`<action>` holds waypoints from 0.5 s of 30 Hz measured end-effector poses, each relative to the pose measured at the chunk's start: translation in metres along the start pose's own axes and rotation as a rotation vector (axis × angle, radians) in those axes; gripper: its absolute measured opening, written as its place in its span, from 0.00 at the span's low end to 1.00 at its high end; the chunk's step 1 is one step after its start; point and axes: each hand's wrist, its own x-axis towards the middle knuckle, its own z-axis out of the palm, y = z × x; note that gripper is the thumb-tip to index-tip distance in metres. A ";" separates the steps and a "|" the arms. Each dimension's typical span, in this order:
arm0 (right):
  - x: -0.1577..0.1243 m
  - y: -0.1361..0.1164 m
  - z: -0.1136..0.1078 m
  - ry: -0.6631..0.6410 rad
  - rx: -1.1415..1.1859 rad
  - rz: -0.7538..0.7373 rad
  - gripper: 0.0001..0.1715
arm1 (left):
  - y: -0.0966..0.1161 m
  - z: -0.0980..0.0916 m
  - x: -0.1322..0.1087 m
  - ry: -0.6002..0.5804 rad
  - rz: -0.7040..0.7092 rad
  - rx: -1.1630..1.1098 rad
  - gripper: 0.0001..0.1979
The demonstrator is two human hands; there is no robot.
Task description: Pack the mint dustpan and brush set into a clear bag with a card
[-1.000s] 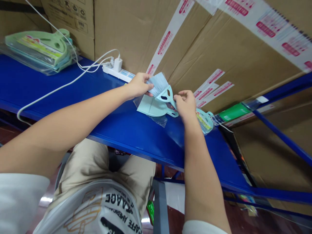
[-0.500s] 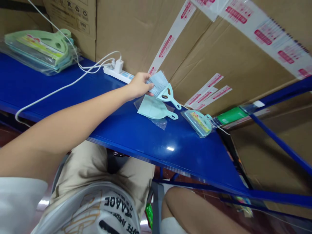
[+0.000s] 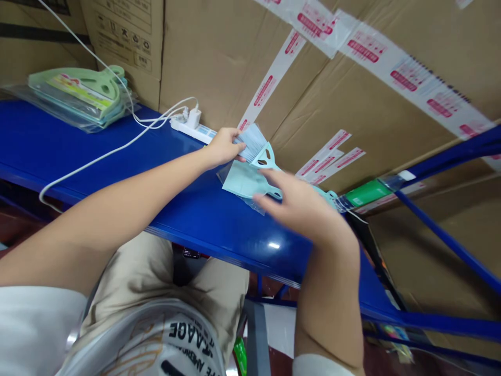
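Note:
My left hand grips a small pale-blue hand brush by its bristles, fingers closed on their edge. The brush's handle points to the right. Just below it a light-blue dustpan lies on a clear plastic bag on the blue table. My right hand is blurred but its thumb and fingers are apart, with nothing held. It hovers beside the dustpan's handle and hides the end of the brush handle. Behind the right wrist, a packaged dustpan set is mostly covered.
A bagged green dustpan set lies at the table's left end. White cables run from a power strip along the back and over the left edge. A cardboard wall stands behind; a green roll-like item sits at right.
My right hand has come up from below the table's edge to the brush and dustpan handles. My left hand keeps its hold on the brush. The view has shifted slightly.

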 end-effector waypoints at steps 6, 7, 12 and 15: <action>0.053 0.105 0.034 0.210 -0.004 0.259 0.35 | 0.003 0.003 -0.004 -0.010 0.000 -0.016 0.14; 0.052 0.108 0.042 0.204 0.016 0.277 0.31 | 0.002 0.004 -0.005 -0.016 0.004 -0.017 0.15; 0.047 0.107 0.050 0.301 -0.021 0.371 0.08 | -0.005 0.004 -0.002 -0.047 -0.041 0.055 0.10; 0.047 0.109 0.042 0.367 -0.063 0.444 0.07 | -0.005 -0.007 0.010 0.091 0.059 0.136 0.08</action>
